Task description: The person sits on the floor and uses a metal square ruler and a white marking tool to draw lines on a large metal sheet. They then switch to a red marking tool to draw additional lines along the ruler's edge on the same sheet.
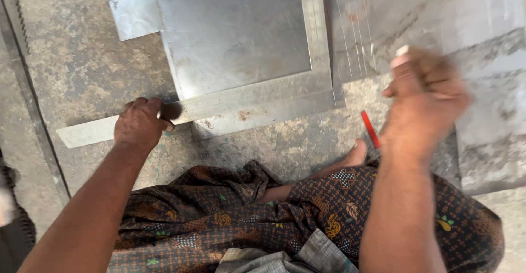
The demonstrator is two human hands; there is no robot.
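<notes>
Metal is what most of this scene is made of: a long flat steel strip (87, 133) lies on the concrete floor (76, 70), running under the near edge of a square sheet-metal panel (235, 37) whose rim is folded into a shallow border. The left hand (139, 124) rests on the strip near the panel's corner, fingers (150, 106) curled down and pressing it flat, with something dark at the fingertips that I cannot make out. Thin sheet like this looks light and stiff but springy, with sharp cut edges, so it is best held flat from above or by the folded rim. Further right, more sheets (482, 86) lie overlapping on the floor, and a red pencil-like stick (370, 129) lies beside a bare foot (356, 153). The right hand (424, 100) is raised and blurred, closed in a fist, perhaps around a small pale object. No containers show.
</notes>
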